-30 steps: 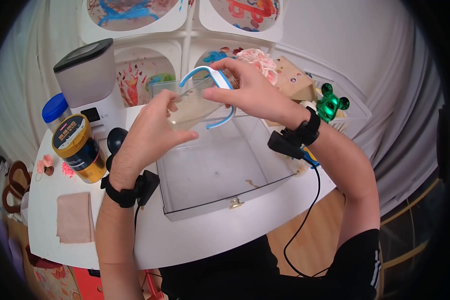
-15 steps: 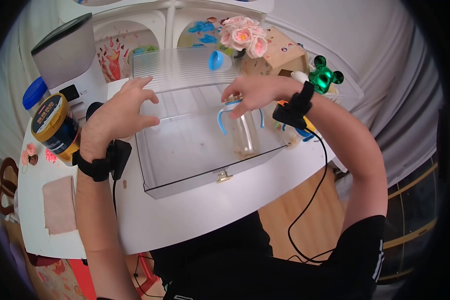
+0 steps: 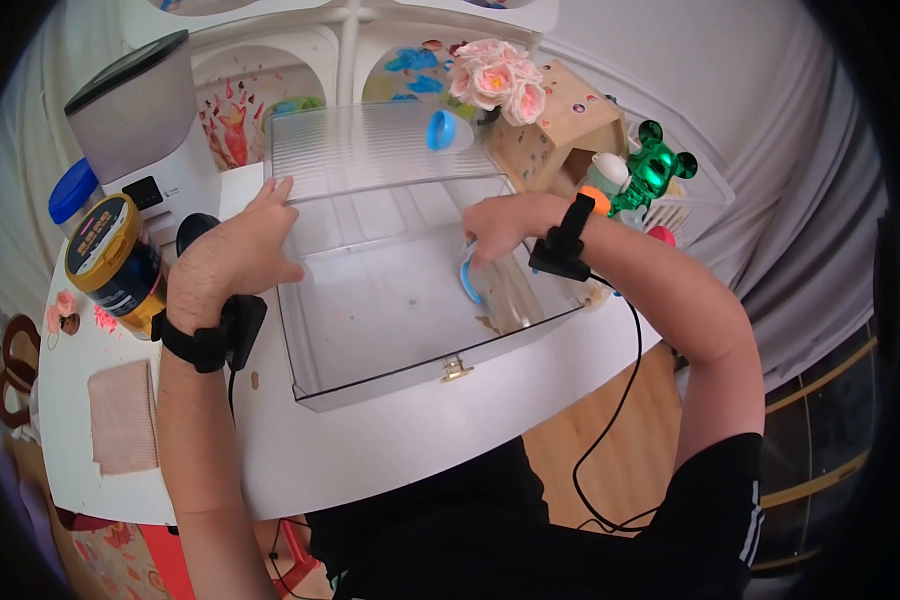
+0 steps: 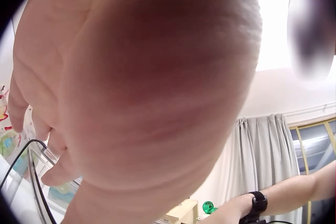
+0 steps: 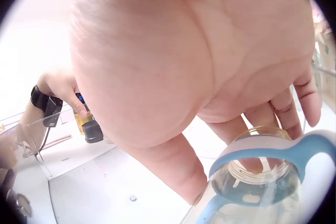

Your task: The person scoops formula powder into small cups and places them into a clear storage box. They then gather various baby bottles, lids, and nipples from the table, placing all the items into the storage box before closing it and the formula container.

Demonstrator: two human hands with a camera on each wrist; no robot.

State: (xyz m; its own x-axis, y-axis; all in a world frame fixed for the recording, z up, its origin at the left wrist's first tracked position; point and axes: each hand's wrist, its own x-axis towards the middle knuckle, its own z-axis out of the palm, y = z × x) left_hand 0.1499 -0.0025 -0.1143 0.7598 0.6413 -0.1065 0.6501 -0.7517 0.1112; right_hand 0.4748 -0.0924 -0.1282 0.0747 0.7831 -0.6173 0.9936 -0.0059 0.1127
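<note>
A clear baby bottle (image 3: 513, 298) with blue-and-white handles stands inside a transparent box (image 3: 370, 340) at its right side. My right hand (image 3: 505, 228) holds it at the neck. In the right wrist view the bottle (image 5: 252, 190) has an uncapped, threaded mouth, the thumb on one side and the other fingers behind it. My left hand (image 3: 232, 250) holds nothing, fingers extended over the box's left wall. The box's ribbed lid (image 3: 360, 150) is swung back. A blue-rimmed cap (image 3: 442, 130) lies on its side at the lid's right.
Left of the box stand a yellow-lidded tub (image 3: 115, 255), a blue-lidded jar (image 3: 73, 192) and a grey-and-white appliance (image 3: 150, 130). A folded pink cloth (image 3: 123, 415) lies on the white table (image 3: 390, 455). Flowers (image 3: 495, 80), a wooden house (image 3: 555, 130) and a green bear figure (image 3: 655, 165) stand back right.
The right hand, first holding the bottle tilted above the box, has lowered it into the box and toward the right. The left hand has drawn away to the box's left wall.
</note>
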